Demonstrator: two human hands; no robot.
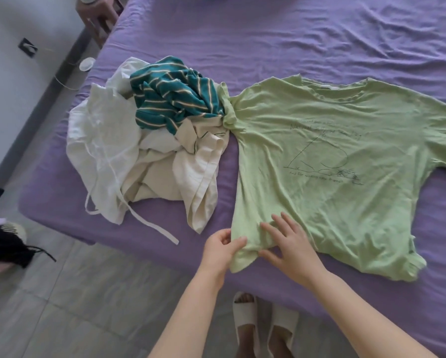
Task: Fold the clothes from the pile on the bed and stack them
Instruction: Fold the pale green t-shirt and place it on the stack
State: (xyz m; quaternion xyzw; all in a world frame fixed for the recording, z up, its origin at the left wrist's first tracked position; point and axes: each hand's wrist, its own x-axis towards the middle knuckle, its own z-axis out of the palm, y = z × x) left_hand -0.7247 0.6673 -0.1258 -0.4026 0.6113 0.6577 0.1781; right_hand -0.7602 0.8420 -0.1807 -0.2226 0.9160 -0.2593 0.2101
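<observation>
A light green T-shirt (325,156) with a dark line drawing lies spread face up on the purple bed (294,42), collar toward the far side. My left hand (220,248) pinches the shirt's near left hem corner. My right hand (287,241) lies flat on the hem beside it, fingers straight and spread. Left of the shirt sits the pile: a crumpled teal striped garment (172,99) on top of cream and white clothes (118,156) with long ties hanging toward the bed edge. The shirt's left sleeve touches the pile.
The bed's near edge runs just in front of my hands; my feet in pale slippers (263,324) stand on the grey tiled floor. Dark items (2,244) lie on the floor at left. A wooden stool (98,19) stands by the bed's far left corner.
</observation>
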